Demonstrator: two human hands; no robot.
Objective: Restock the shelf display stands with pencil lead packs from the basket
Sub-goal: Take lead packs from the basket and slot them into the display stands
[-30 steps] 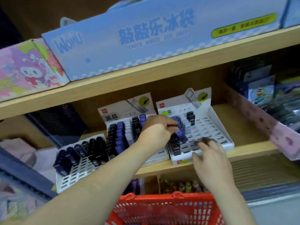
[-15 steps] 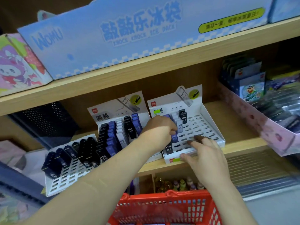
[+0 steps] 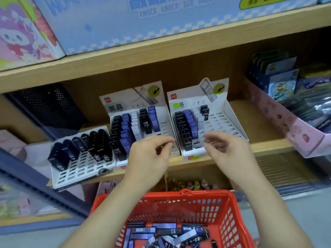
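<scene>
Three white slotted display stands sit on the middle wooden shelf. The right stand has rows of black, blue and white pencil lead packs on its left side. The middle stand is fuller, and the left stand holds dark packs along its back. My left hand and my right hand hover just in front of the shelf edge, fingers loosely curled, with nothing visible in them. Below them a red basket holds several loose lead packs.
A big blue carton and a pink cartoon box fill the shelf above. A black mesh bin stands behind the left stand. A pink tray of card packs juts out at the right. Small bottles line the lower shelf.
Both hands have drawn back from the right stand toward me and no longer touch it. The view has tilted down, so the basket's packs now show.
</scene>
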